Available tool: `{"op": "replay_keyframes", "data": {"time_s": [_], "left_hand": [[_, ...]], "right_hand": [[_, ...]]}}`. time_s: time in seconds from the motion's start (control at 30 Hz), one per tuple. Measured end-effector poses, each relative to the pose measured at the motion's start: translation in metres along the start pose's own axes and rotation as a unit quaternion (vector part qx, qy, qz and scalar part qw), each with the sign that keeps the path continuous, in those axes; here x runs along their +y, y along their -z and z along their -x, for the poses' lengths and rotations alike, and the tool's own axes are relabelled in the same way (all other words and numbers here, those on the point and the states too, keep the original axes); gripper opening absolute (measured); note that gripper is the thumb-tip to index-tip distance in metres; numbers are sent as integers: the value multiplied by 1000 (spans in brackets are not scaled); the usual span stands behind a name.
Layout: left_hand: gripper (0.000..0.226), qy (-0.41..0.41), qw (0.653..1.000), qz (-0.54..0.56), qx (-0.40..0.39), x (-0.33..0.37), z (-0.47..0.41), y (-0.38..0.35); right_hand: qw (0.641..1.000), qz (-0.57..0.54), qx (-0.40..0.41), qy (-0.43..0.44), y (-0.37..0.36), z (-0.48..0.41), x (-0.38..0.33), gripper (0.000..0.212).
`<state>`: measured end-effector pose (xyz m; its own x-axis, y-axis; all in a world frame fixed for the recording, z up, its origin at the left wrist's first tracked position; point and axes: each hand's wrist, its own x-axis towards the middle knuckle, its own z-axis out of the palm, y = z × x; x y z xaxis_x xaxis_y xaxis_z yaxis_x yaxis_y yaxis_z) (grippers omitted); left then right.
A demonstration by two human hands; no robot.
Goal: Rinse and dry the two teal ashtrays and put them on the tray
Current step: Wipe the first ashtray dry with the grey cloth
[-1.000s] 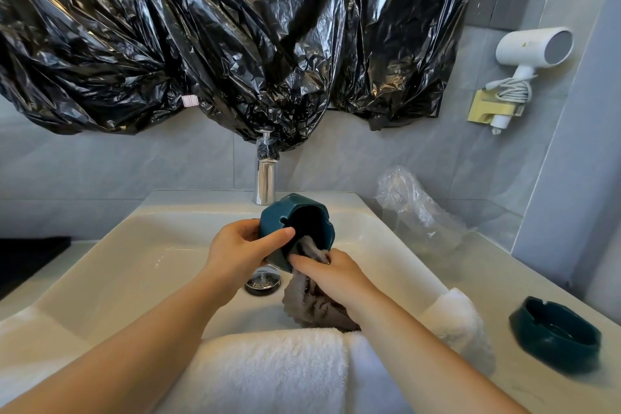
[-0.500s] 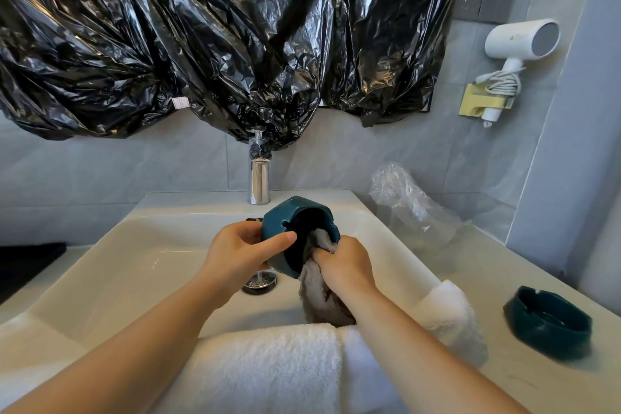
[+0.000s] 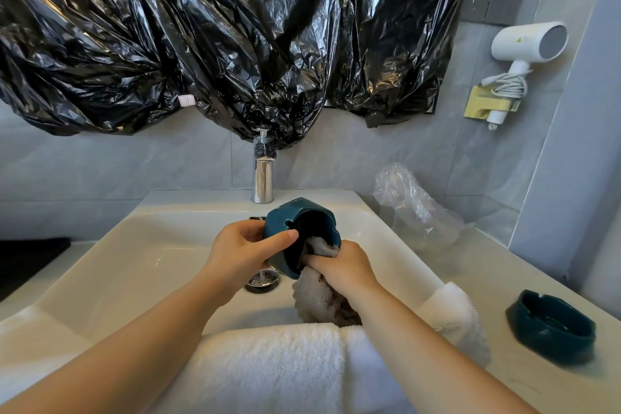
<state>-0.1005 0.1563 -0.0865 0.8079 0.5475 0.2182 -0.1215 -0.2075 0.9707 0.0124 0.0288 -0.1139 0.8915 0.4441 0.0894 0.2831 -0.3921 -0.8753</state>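
Over the white sink (image 3: 141, 265), my left hand (image 3: 242, 250) grips a teal ashtray (image 3: 295, 215) tipped on its side, its hollow facing me. My right hand (image 3: 342, 265) holds a grey-beige cloth (image 3: 319, 299) and pushes a bunched part of it into the hollow; the rest of the cloth hangs down into the basin. A second teal ashtray (image 3: 551, 326) sits upright on the counter at the right, apart from both hands. No tray shows in the head view.
A chrome tap (image 3: 262, 178) stands behind the sink, and the drain (image 3: 262, 281) lies below my hands. A folded white towel (image 3: 268, 366) drapes over the sink's front edge. Clear plastic wrap (image 3: 413, 208) lies at the back right. Black plastic sheeting (image 3: 201, 37) and a wall-mounted hair dryer (image 3: 524, 50) hang above.
My right hand has pushed the cloth up and deeper into the ashtray's hollow. My left hand keeps its hold, with the ashtray about where it was.
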Motion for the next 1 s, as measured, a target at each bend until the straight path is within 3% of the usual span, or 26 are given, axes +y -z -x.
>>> {"op": "replay_keyframes", "data": {"time_s": [0.07, 0.2, 0.47, 0.67, 0.83, 1.0], "left_hand": [[36, -3, 1000, -6, -3, 0, 0, 0], [37, -3, 1000, -16, 5, 0, 0, 0], [27, 0, 998, 24, 50, 3, -3, 4], [24, -12, 999, 10, 38, 5, -1, 3], [17, -45, 999, -5, 5, 5, 2, 1], [29, -26, 1000, -7, -3, 5, 2, 2]], "right_hand": [[999, 32, 30, 17, 3, 1, -1, 31], [995, 74, 60, 17, 4, 6, -5, 35], [999, -50, -17, 13, 8, 14, -16, 55], [999, -21, -20, 13, 7, 11, -15, 45], [994, -79, -72, -32, 3, 9, -10, 40], [991, -94, -73, -67, 1, 4, -6, 37]]}}
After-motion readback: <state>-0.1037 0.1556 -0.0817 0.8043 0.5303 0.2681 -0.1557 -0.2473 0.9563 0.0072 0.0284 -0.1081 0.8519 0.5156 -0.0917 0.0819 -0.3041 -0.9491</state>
